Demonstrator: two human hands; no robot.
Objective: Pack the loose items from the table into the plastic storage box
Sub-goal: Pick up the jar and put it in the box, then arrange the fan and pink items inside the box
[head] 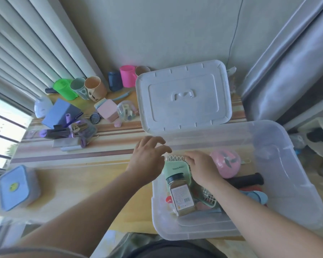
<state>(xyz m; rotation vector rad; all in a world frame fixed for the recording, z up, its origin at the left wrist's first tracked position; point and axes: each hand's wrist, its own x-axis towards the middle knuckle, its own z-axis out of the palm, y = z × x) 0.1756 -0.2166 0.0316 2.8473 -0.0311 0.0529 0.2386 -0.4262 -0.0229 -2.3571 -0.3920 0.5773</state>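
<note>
Right hand [199, 169] presses my green basket [177, 169] into the storage box [296, 192] at lower right, left hand [149, 157] open; next I reach upper left.

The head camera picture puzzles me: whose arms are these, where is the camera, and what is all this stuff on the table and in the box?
There is no machine here. A person wears one wide-angle camera on the head, looking down at their own two bare arms.

The right hand reaches into the clear plastic storage box and rests on a mint green basket; whether its fingers grip it is hard to tell. The left hand hovers over the table beside the box, fingers spread, holding nothing.

Already in the box: a spice jar, a pink round thing and a black cylinder. The box lid lies on the table behind it.

Still loose on the striped table: cups including a pink cup, a blue block, and a blue lidded container at near left.
</note>
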